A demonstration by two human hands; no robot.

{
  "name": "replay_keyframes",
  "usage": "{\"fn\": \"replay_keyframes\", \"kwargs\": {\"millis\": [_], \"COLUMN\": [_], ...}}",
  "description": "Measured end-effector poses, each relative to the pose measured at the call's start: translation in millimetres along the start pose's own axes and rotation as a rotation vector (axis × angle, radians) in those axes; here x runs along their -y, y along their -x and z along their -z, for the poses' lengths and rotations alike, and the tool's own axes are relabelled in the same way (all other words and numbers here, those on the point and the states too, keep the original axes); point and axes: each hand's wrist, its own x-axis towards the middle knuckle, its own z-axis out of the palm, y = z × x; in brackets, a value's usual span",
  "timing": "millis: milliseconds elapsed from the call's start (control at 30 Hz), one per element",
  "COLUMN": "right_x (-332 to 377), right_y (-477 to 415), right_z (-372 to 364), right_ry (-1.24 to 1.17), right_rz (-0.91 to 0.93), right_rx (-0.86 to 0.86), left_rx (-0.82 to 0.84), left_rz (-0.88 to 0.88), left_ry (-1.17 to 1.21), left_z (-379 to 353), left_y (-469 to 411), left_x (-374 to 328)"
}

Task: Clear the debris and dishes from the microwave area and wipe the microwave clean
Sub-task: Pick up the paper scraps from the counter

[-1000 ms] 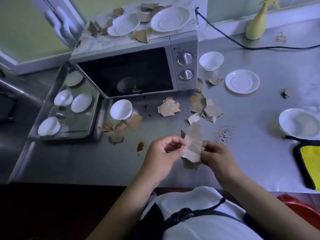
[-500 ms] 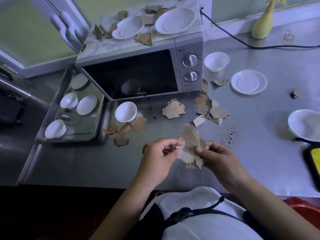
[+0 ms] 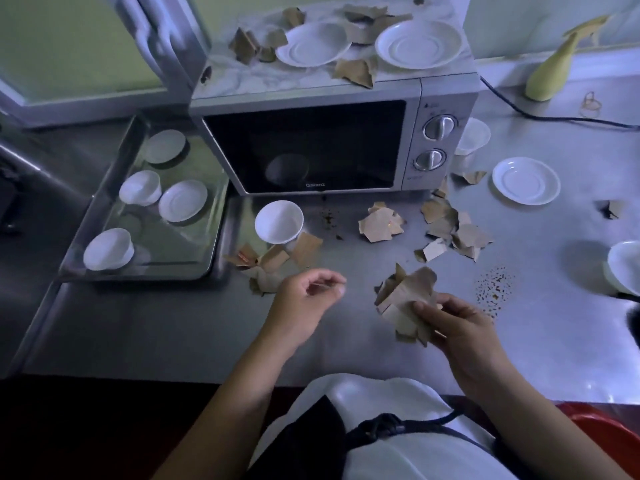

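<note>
A bowl [image 3: 626, 268] is cut off at right. The right hand [image 3: 453, 329] grips scraps [image 3: 407, 296]. The left hand [image 3: 304, 299], loose and empty, has released them.

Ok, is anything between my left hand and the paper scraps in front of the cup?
Nothing visible. The left hand is empty at the near edge of those scraps; the cup stands beyond them, out of the path. The right hand holds its own bundle, off to the side.
</note>
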Motion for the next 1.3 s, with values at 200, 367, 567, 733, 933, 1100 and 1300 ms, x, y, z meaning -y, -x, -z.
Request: {"fn": "replay_keyframes", "kwargs": {"millis": [200, 367, 567, 733, 933, 1100, 1300], "right_x": [-6, -25, -58, -76, -92, -102, -110], "right_y": [10, 22, 39, 58, 71, 69, 66], "right_z": [-36, -69, -89, -96, -120, -138, -154], "right_ry": [0.118, 0.129, 0.148, 0.171, 0.093, 0.123, 0.203], "right_rz": [0.05, 0.068, 0.096, 0.09, 0.153, 0.201, 0.203], "right_rx": [-0.145, -0.225, -0.341, -0.419, -0.49, -0.456, -0.399], "left_rx": [-0.411, -0.354, -0.204, -0.142, 0.049, 0.159, 0.206], "left_rz": [0.201, 0.17, 0.105, 0.052, -0.064, -0.171, -0.21], "left_ry": [-0.056, -0.318, -0.349, -0.321, -0.316, -0.277, -0.231], "left_z": [94, 130, 132, 134, 153, 168, 178], "left_y": [-42, -65, -95, -108, -94, -72, -63], "left_x": [88, 126, 131, 131, 116, 103, 102]}}
